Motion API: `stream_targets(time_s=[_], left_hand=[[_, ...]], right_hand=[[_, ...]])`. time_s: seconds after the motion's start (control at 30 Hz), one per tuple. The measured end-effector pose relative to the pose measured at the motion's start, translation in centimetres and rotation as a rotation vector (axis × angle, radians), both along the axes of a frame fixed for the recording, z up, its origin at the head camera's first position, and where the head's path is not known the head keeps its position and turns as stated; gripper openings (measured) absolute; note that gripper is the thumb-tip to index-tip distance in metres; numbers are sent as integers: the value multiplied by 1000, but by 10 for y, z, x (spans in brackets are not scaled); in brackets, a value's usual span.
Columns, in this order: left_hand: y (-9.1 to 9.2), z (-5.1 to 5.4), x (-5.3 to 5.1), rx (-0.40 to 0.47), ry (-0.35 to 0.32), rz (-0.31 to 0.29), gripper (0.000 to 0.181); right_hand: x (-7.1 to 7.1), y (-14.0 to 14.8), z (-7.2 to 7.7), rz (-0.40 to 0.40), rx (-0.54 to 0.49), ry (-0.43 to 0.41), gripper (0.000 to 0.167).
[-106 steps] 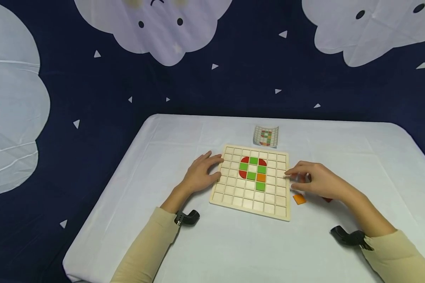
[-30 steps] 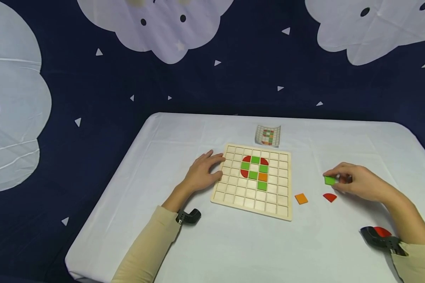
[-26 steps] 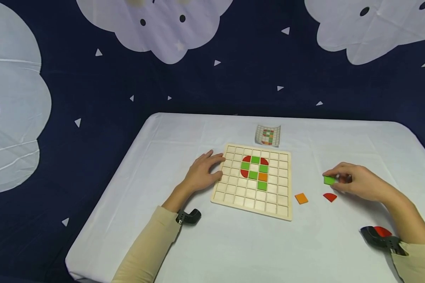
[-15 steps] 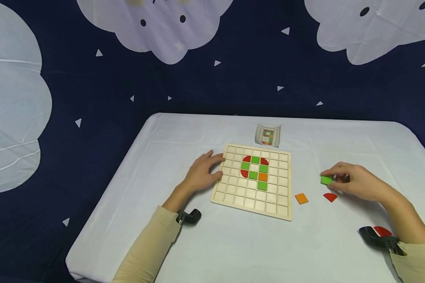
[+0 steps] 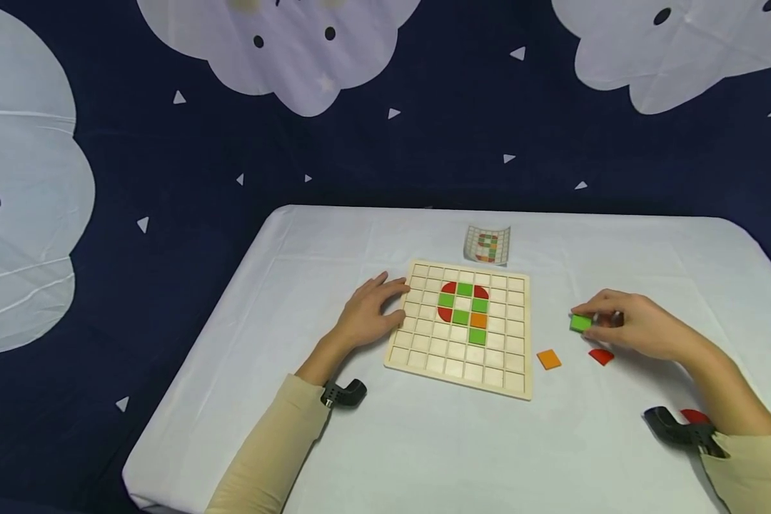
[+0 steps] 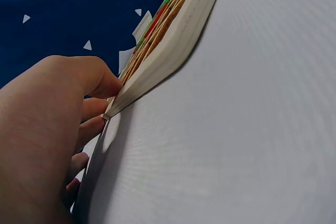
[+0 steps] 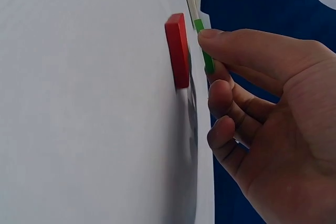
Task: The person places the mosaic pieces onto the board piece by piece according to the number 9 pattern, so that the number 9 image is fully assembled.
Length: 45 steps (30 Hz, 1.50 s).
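Note:
A wooden grid board lies on the white table with green, red and orange tiles set in its cells. At its left edge rests my left hand, thumb and fingertips touching the rim; the left wrist view shows the same contact. Right of the board, my right hand pinches a green square tile between thumb and fingers. In the right wrist view the green tile is seen edge-on. Just below that hand lies a red quarter-circle tile, with an orange square tile to its left.
Behind the board stands a small curved pattern card showing a coloured grid figure. Another red tile is partly hidden behind the black right wrist camera. A dark cloth with clouds hangs beyond the table.
From the board's right edge, my right hand went right and took hold of the green tile. Over the last half second it moves slightly left with it. My left hand stays put.

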<state>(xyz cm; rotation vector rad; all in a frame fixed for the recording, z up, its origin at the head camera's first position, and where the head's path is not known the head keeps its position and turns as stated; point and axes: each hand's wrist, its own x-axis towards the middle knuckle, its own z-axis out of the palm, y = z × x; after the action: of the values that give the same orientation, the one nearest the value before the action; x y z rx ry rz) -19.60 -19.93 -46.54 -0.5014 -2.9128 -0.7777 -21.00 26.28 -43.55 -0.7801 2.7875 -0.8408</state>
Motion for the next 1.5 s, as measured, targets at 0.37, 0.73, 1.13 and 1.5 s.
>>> stream_targets(time_s=[0.37,0.73,1.13,1.5], left_hand=[[1,0,-1,-6,0,-4,49],[0,-2,-1,-1,3,-3,49],[-1,0,0,-2,15,-16,49],[-1,-2,0,-5,15,-7,49]], right_hand=[[-3,-13,1,32,-22,-37,35],[-6,-30,6,39,-1,-49,36],[-12,-47,7,102,-33,-54,35],[-13,-67,8,137,-78,-76,37]])
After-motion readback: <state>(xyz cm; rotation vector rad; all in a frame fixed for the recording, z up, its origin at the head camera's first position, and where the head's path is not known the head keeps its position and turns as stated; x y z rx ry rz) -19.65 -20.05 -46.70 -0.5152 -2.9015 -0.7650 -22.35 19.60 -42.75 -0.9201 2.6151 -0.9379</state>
